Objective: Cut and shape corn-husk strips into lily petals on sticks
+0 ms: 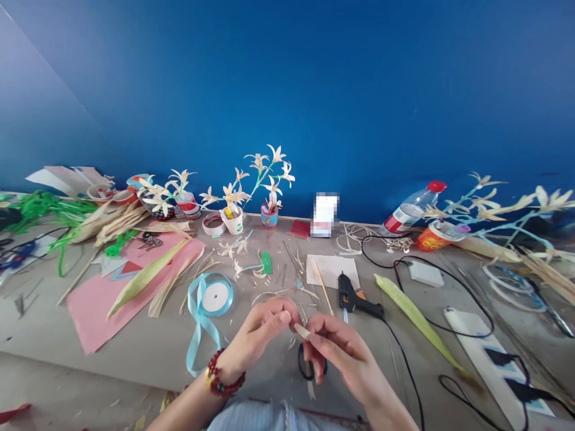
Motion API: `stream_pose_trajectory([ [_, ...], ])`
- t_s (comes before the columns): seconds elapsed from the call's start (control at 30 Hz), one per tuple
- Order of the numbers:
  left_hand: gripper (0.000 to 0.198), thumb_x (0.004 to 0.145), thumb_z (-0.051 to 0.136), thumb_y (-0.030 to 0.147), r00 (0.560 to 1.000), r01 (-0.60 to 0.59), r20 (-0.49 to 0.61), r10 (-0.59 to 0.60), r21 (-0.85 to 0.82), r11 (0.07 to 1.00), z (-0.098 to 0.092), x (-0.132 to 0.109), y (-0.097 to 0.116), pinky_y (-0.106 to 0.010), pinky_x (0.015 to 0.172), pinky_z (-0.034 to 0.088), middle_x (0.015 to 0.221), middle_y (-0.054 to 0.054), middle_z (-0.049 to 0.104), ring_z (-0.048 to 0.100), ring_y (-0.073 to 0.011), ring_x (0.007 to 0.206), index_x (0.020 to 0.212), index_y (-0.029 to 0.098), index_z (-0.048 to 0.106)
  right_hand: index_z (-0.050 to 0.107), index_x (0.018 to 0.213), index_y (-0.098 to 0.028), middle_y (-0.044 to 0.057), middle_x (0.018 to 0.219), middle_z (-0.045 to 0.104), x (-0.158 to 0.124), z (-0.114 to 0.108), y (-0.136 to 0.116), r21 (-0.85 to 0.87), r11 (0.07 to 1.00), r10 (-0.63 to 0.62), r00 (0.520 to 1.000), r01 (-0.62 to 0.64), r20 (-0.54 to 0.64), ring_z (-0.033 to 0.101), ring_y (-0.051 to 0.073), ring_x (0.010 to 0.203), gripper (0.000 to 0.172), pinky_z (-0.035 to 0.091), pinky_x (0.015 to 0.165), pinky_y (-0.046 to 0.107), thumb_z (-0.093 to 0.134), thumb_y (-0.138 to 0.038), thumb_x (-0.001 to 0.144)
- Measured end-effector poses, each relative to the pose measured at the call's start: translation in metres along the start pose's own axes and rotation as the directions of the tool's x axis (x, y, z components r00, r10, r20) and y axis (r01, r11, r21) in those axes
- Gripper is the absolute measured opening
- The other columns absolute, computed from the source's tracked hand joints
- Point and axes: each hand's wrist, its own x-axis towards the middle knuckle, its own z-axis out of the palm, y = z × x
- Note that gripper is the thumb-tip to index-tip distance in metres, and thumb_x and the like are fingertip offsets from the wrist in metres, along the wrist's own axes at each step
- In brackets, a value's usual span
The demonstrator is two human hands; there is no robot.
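Note:
My right hand [338, 346] pinches a small pale strip of corn husk [302, 331] between thumb and fingers. My left hand [268, 326], with a red bead bracelet [220, 377] at its wrist, is closed with the thumb against the curled fingers, right by the strip's tip. What the left fingers hold, if anything, is hidden. Black loop handles of scissors [304, 363] show around and below my right fingers; whether these fingers hold them is unclear. A roll of light blue ribbon [216, 297] lies left of my hands, and a black glue gun [357, 297] lies beyond my right hand.
Husk flowers stand in cups, such as a white cup [233, 222] and an orange cup [435, 237]. Pink paper [92, 308] carries a husk leaf [148, 280]. Right are a plastic bottle [406, 211], a green husk [417, 320], a power strip [487, 365] and black cables.

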Motion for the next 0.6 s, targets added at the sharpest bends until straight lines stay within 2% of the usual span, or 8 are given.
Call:
stream_pose_trajectory([
  [0.07,0.027,0.092,0.059,0.039,0.992,0.118,0.057,-0.111,-0.143,0.983,0.003,0.0,0.003,-0.028,0.072,0.041,0.078,-0.005,0.059,0.054,-0.017,0.074,0.081,0.014,0.063,0.061,0.079,-0.015,-0.001,0.067,0.061,-0.001,-0.001,-0.001,-0.083,0.996,-0.007,1.0,0.007,0.001,0.053,0.007,0.046,0.031,0.044,0.046,0.018,0.066,-0.044,0.091],
  [0.13,0.023,0.086,0.068,0.034,0.982,0.187,0.057,-0.179,-0.307,0.933,0.007,0.0,0.002,-0.026,0.069,0.039,0.076,-0.003,0.056,0.05,-0.0146,0.071,0.076,0.014,0.061,0.061,0.079,-0.015,-0.001,0.067,0.061,-0.001,-0.001,-0.001,-0.138,0.99,-0.019,1.0,0.019,-0.005,0.054,0.007,0.048,0.031,0.042,0.048,0.018,0.065,-0.043,0.092],
  [0.23,0.019,0.08,0.071,0.027,0.966,0.245,0.07,-0.247,-0.54,0.805,0.013,0.0,-0.004,-0.025,0.068,0.038,0.073,-0.002,0.053,0.046,-0.0129,0.067,0.072,0.014,0.059,0.06,0.076,-0.016,-0.002,0.065,0.059,-0.001,-0.001,0.001,-0.117,0.992,-0.043,0.999,0.041,-0.008,0.053,0.007,0.048,0.031,0.04,0.049,0.019,0.064,-0.042,0.092],
  [0.3,0.019,0.079,0.07,0.025,0.96,0.261,0.089,-0.264,-0.619,0.741,0.014,0.0,-0.008,-0.025,0.068,0.037,0.072,-0.002,0.052,0.046,-0.0128,0.066,0.07,0.014,0.058,0.059,0.075,-0.016,-0.002,0.064,0.058,-0.001,0.0,0.002,-0.086,0.995,-0.051,0.999,0.05,-0.011,0.052,0.007,0.048,0.031,0.04,0.049,0.02,0.063,-0.041,0.092],
  [0.37,0.019,0.081,0.067,0.027,0.967,0.233,0.06,-0.249,-0.607,0.76,0.012,-0.001,-0.009,-0.027,0.07,0.038,0.072,-0.002,0.052,0.048,-0.0142,0.068,0.07,0.014,0.059,0.059,0.075,-0.016,-0.002,0.065,0.058,-0.001,0.001,0.001,-0.104,0.993,-0.055,0.998,0.052,-0.029,0.052,0.008,0.049,0.03,0.04,0.05,0.02,0.062,-0.04,0.093],
  [0.43,0.018,0.083,0.065,0.029,0.976,0.199,0.03,-0.215,-0.517,0.832,0.009,-0.001,-0.006,-0.028,0.074,0.039,0.075,-0.004,0.055,0.05,-0.0158,0.073,0.075,0.013,0.062,0.058,0.075,-0.017,-0.002,0.065,0.058,-0.002,0.001,-0.001,-0.157,0.986,-0.06,0.997,0.054,-0.038,0.053,0.008,0.05,0.03,0.04,0.051,0.021,0.061,-0.04,0.093],
  [0.5,0.018,0.083,0.067,0.03,0.979,0.2,0.049,-0.197,-0.415,0.888,0.007,0.0,-0.002,-0.028,0.074,0.038,0.077,-0.004,0.056,0.051,-0.0162,0.075,0.08,0.013,0.064,0.058,0.074,-0.017,-0.003,0.064,0.057,-0.001,0.001,-0.004,-0.216,0.975,-0.067,0.997,0.061,-0.023,0.053,0.009,0.05,0.032,0.04,0.051,0.021,0.06,-0.041,0.094],
  [0.6,0.019,0.081,0.07,0.031,0.972,0.233,0.104,-0.209,-0.364,0.902,0.006,0.001,0.001,-0.026,0.069,0.036,0.073,-0.002,0.055,0.049,-0.0147,0.069,0.079,0.014,0.062,0.058,0.073,-0.017,-0.003,0.062,0.055,0.001,0.002,-0.009,-0.274,0.959,-0.074,0.997,0.069,-0.006,0.053,0.009,0.049,0.034,0.041,0.05,0.021,0.059,-0.044,0.093],
])
